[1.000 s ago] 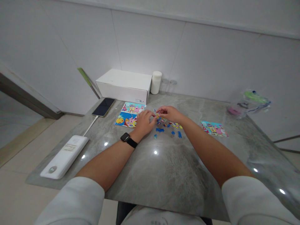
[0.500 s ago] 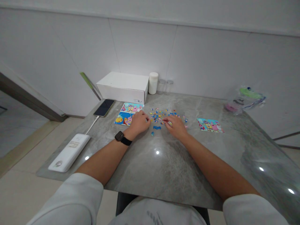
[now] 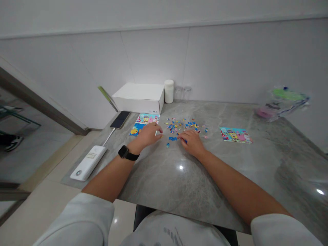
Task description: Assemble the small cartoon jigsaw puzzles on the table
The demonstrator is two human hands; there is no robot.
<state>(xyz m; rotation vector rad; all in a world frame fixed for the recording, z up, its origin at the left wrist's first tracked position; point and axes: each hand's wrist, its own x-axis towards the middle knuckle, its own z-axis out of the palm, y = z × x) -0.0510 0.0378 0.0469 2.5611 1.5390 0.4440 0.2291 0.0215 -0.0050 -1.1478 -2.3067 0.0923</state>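
Note:
Several small loose puzzle pieces (image 3: 182,124), mostly blue and yellow, lie scattered on the grey marble table (image 3: 205,177). My right hand (image 3: 191,142) rests just in front of them, fingertips touching a blue piece (image 3: 173,138). My left hand (image 3: 147,134), with a black watch (image 3: 126,153) on the wrist, lies palm down over the right edge of a partly built cartoon puzzle board (image 3: 143,123). Whether either hand pinches a piece is too small to tell. A second cartoon picture card (image 3: 236,134) lies to the right.
A white box (image 3: 139,97), a white jar (image 3: 168,91) and two clear jars (image 3: 182,93) stand at the back by the wall. A phone (image 3: 120,120) is cabled to a white power bank (image 3: 88,163) at the left edge. A plastic bag (image 3: 282,100) sits far right.
My right hand drew back from the far side of the pile to its near side. My left hand stayed on the puzzle board. The view swung left.

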